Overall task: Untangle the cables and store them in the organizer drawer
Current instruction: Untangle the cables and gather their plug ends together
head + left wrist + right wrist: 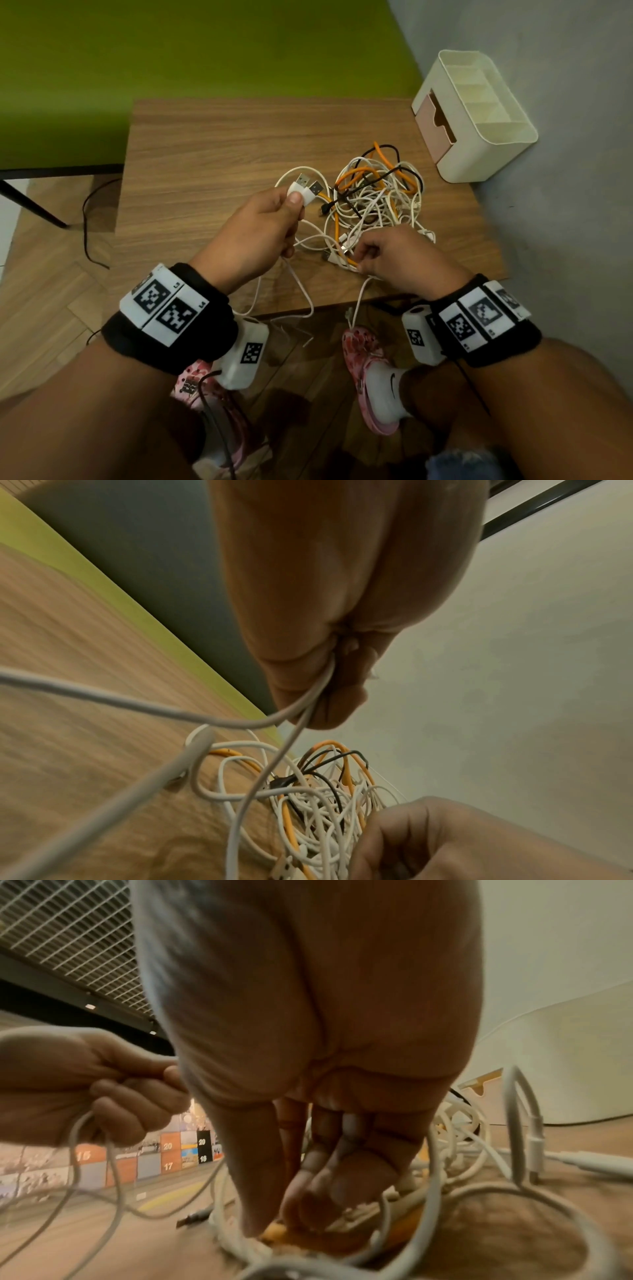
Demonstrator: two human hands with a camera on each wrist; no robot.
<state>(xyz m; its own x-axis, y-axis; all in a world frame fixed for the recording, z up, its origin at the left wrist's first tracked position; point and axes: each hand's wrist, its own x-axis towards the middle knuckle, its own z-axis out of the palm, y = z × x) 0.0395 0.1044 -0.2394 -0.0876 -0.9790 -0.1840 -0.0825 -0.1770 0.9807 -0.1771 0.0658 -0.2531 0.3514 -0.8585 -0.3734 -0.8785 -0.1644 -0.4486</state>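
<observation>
The right hand (308, 1047) reaches down, its fingertips (301, 1215) pinching an orange cable (274, 1233) among looping white cables (435, 1172) on the brown wooden tabletop (496, 1240); at left, the left hand (85, 1091) grips thin white cords (113, 1172)

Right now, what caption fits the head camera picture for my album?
Left hand holds white USB plugs while right hand picks at tangled cables beside the organizer.
</observation>
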